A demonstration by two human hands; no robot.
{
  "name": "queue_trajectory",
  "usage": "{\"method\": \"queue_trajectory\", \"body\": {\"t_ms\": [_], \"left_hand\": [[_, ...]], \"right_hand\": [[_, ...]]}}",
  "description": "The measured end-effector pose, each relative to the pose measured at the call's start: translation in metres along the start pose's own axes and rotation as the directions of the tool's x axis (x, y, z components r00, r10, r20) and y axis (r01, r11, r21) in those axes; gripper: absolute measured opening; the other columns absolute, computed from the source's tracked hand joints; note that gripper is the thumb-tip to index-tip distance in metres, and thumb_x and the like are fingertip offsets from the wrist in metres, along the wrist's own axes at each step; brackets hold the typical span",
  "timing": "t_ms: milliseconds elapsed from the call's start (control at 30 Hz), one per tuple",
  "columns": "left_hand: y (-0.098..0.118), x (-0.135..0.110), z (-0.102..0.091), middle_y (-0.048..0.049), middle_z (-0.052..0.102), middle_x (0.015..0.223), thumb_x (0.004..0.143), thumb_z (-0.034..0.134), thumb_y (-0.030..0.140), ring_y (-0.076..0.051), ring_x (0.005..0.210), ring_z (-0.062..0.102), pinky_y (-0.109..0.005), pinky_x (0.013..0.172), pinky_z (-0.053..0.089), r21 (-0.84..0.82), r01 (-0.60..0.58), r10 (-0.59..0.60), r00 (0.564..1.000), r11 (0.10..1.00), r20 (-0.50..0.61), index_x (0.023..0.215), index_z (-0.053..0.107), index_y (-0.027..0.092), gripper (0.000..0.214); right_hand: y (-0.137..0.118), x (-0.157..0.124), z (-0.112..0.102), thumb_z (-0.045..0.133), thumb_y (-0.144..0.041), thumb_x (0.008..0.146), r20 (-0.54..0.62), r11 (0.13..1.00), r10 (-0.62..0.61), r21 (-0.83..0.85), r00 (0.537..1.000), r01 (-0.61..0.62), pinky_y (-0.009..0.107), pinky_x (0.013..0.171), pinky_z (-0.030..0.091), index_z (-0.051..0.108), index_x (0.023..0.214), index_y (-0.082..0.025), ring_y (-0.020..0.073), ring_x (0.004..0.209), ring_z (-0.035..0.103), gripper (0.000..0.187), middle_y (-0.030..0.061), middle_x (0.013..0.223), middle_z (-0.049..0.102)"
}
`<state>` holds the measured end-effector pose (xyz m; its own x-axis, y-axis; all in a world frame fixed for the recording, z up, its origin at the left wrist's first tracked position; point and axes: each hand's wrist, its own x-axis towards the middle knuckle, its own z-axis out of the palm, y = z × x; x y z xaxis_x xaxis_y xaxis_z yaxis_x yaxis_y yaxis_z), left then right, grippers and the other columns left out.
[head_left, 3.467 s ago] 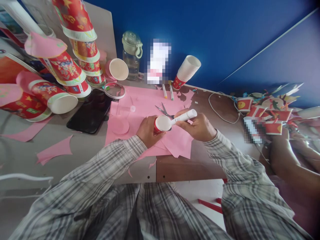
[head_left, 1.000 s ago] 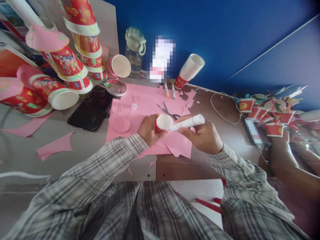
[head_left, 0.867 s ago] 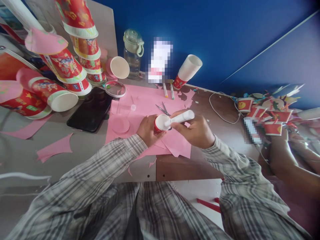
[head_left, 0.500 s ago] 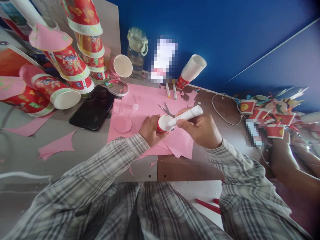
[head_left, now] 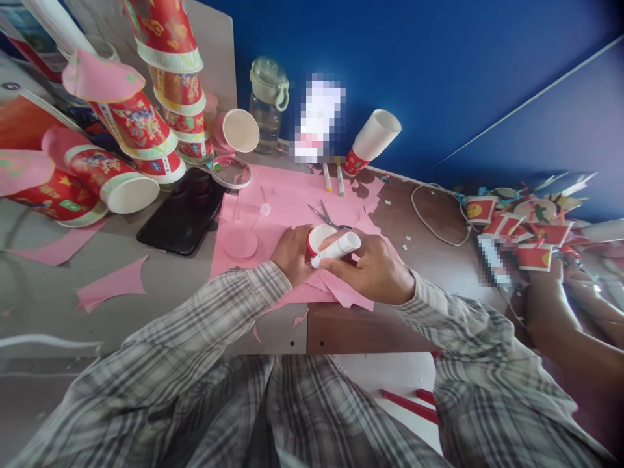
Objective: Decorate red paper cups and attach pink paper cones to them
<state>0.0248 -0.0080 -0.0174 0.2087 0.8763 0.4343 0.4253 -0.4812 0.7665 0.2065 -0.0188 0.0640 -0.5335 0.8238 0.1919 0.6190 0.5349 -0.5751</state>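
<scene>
My left hand (head_left: 294,253) is wrapped round a red-and-white paper cup (head_left: 319,236), whose pale round end faces up. In my right hand (head_left: 375,270) is a white glue tube (head_left: 338,249), gripped between thumb and fingers. Its narrow tip points down and left at the near edge of the cup; whether it touches cannot be made out. Pink paper (head_left: 287,201) lies under both hands, with a cut pink circle (head_left: 240,243) to the left. Just beyond the cup rest scissors (head_left: 324,213), their handles partly hidden by my right hand.
Decorated red cups (head_left: 139,127) are stacked at left, near a black phone (head_left: 182,211). A bottle (head_left: 267,107), a stack of white cups (head_left: 373,140) and two markers (head_left: 334,179) stand or lie at the back. At right are a cable (head_left: 439,227) and another person's arm (head_left: 560,312).
My right hand has moved left and slightly toward me, bringing the glue tube's tip from the cup's right side to its near edge. My left hand keeps its hold on the cup.
</scene>
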Motion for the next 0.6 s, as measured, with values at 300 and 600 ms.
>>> {"method": "queue_trajectory", "body": {"t_ms": [300, 600], "left_hand": [[-0.002, 0.000, 0.001, -0.0084, 0.057, 0.090, 0.064, 0.064, 0.034, -0.023, 0.083, 0.055, -0.039, 0.072, 0.044, 0.054, -0.009, 0.010, 1.000, 0.998, -0.010, 0.099, 0.042, 0.015, 0.045], [-0.006, 0.000, 0.004, -0.0084, 0.057, 0.090, 0.063, 0.065, 0.039, -0.023, 0.084, 0.055, -0.038, 0.072, 0.046, 0.103, 0.048, -0.048, 0.999, 0.993, -0.005, 0.099, 0.042, 0.014, 0.049]], "right_hand": [[0.032, 0.025, -0.017, 0.088, -0.039, 0.109, 0.128, 0.988, -0.121, 0.110, 0.984, 0.107, 0.041, 0.086, 0.073, 0.093, 0.118, -0.027, 0.0242, 0.089, 0.087, 0.016, 0.0072, 0.111, 0.099], [0.045, 0.057, -0.008, 0.085, -0.033, 0.100, 0.135, 0.996, -0.018, 0.088, 0.991, 0.006, 0.041, 0.086, 0.071, 0.092, 0.114, -0.024, 0.0244, 0.090, 0.082, 0.018, 0.0042, 0.105, 0.096]]}}
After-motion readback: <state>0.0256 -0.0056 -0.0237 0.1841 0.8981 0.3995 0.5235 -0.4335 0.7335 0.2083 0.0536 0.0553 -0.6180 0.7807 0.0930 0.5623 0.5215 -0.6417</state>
